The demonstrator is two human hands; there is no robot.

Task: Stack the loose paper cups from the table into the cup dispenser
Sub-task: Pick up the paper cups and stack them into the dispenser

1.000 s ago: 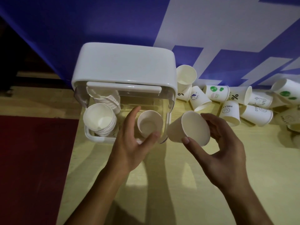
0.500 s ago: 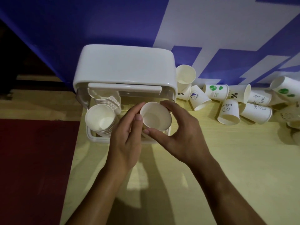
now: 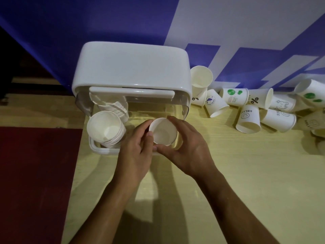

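Both the left hand point(image 3: 136, 152) and the right hand point(image 3: 190, 150) grip one paper cup point(image 3: 162, 131), mouth up, at the cup dispenser's point(image 3: 131, 67) open front. A nested cup stack point(image 3: 105, 128) sits in the dispenser's left side; loose cups point(image 3: 249, 110) lie on the desk point(image 3: 246, 173) to its right.

cup at 3 o'clock of the white box point(image 3: 248, 118): "HELLO", upside down | cup just right of it point(image 3: 279, 118): "HELLO", partly seen | two cups point(image 3: 258, 101), point(image 3: 197, 98): "%" sign | other cup words: too small to read
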